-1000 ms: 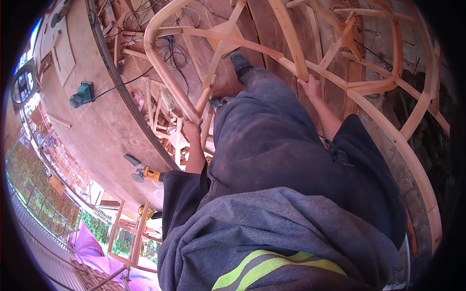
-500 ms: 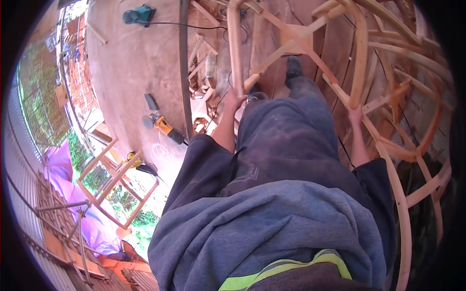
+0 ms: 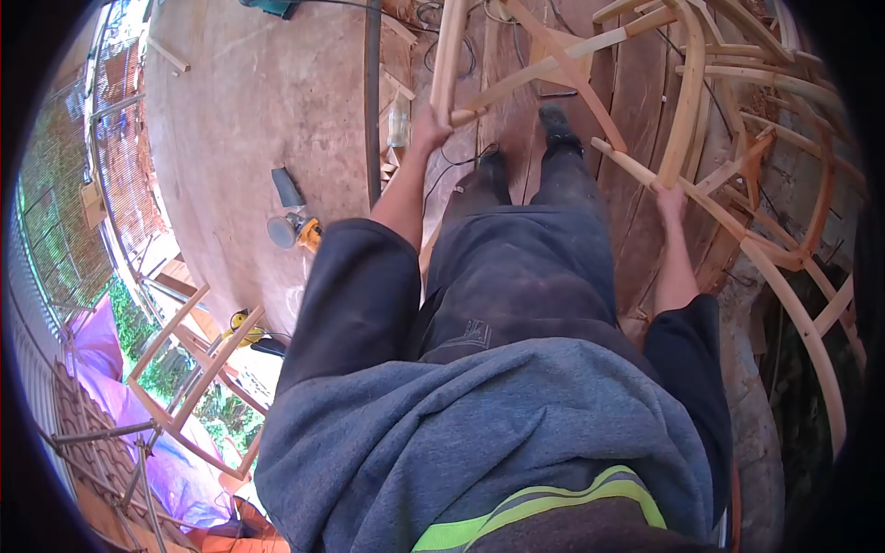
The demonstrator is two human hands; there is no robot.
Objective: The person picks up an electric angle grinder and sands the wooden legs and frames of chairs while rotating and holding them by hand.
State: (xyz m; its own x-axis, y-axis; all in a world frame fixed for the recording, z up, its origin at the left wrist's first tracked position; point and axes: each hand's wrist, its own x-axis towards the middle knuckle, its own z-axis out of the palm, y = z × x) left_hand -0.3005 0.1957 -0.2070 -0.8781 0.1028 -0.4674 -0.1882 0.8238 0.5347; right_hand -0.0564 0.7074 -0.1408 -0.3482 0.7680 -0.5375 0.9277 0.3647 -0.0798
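Pale tan in the wooden frame [image 3: 687, 101], turning pinker in one brace [image 3: 590, 103]. Mottled pinkish brown across the counter [image 3: 263, 111], bordered by a dark grey edge [image 3: 372, 138]. Yellow on the angle grinder [image 3: 311, 234]; teal on the power tool [image 3: 273, 5]. Blue-grey in the sweatshirt [image 3: 461, 415], crossed by a fluorescent yellow-green band [image 3: 461, 533] with a grey stripe; near-black navy in the sleeves [image 3: 355, 286]; dusty charcoal in the trousers [image 3: 521, 267]. Purple in the tarpaulin [image 3: 171, 433]; reddish brown, striped with dark seams, in the floorboards [image 3: 636, 240].

The frame [image 3: 449, 64] is smooth matt wood, the tabletop [image 3: 249, 111] scuffed wood, the shirt [image 3: 479, 415] matt cloth.
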